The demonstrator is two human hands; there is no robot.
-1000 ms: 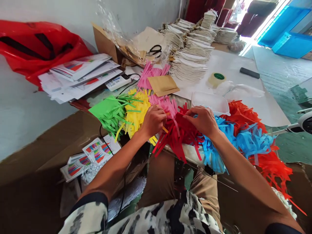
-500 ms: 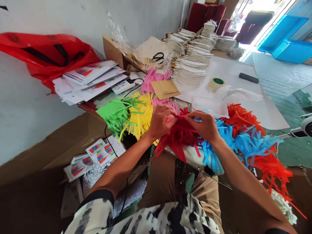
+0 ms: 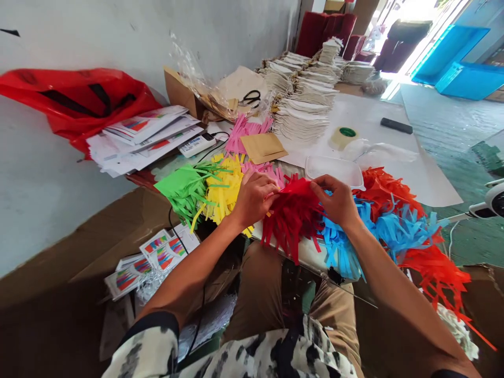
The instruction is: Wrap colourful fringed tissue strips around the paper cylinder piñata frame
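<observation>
Between my hands, a dark red fringed tissue-paper bundle (image 3: 293, 210) is stretched out by its uncut top edge, its strips hanging down at the table's front. My left hand (image 3: 255, 197) pinches the left end of that edge. My right hand (image 3: 336, 198) grips the opposite corner between thumb and fingers. Left of my left hand lie yellow fringed paper (image 3: 224, 189) and green fringed paper (image 3: 183, 184). Pink fringed paper (image 3: 248, 131) is behind it. Beside my right hand are blue fringed paper (image 3: 342, 247) and orange-red fringed paper (image 3: 389, 191).
A clear plastic tray (image 3: 334, 170), a brown envelope (image 3: 263, 148) and a tape roll (image 3: 344, 136) lie beyond my hands. Farther back are scissors (image 3: 251, 98), stacked white paper bundles (image 3: 301, 118) and a phone (image 3: 396, 125). Printed sheets (image 3: 137, 139) sit at left.
My hands have moved apart, and the red paper's top edge now spreads wider and flatter between them. The whole view has shifted slightly.
</observation>
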